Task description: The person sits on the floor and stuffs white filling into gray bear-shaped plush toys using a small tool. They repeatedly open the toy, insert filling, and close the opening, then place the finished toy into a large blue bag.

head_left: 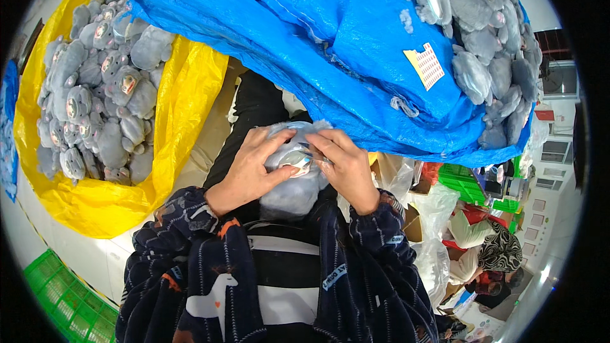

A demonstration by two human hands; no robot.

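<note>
A grey plush toy rests on my lap, its printed face piece turned up between my hands. My left hand grips its left side, with the thumb lying on the face and the fingers along the top edge. At the right edge of the face, the fingers of my right hand are pinched together. Something small, thin and shiny shows at those fingertips, too small to name. A bit of light blue shows on the face beside them. The toy's lower body is plain grey fur.
On the left stands a yellow sack full of grey plush toys. A blue sheet spreads ahead, with more toys and a printed sticker sheet on it. Green crates sit lower left. Another person is at right.
</note>
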